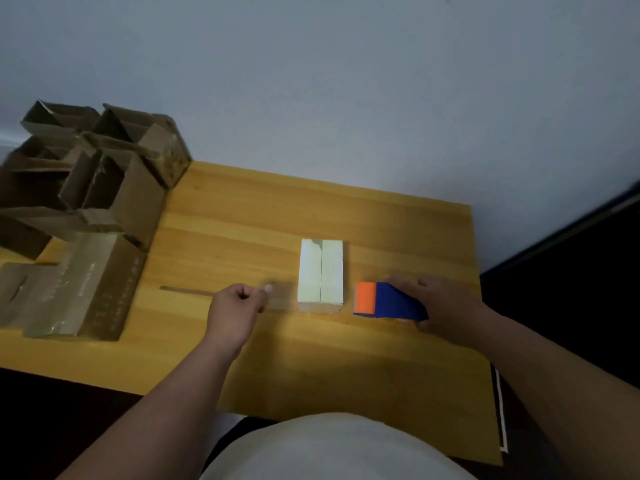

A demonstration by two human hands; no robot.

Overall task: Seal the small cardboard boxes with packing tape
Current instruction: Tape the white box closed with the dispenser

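Head view, one only. Item: one small pale rectangular cardboard box [321, 271], lying flat near the middle of the yellow wooden desk [242, 209]; long axis runs away from the person toward the wall, top flaps folded shut with the seam along that axis. Item: one blue tape dispenser with an orange roller end [388, 302], just right of the box, orange end pointing at the box; gripped from the right side by the right hand [446, 306], fingers wrapped over its top. Item: one strip of clear packing tape [277, 296], faint and blurred, stretched level from the box's near-left side toward the left hand [239, 303]; that hand is clenched, thumb and fingers pinching the tape's end. Item: one pile of open brown cardboard boxes [97, 174], at the desk's far-left corner; count uncertain. Item: one flattened brown carton with tape on it [79, 289], left edge. Item: one thin dark strip [187, 290] lying on the desk left of the left hand.
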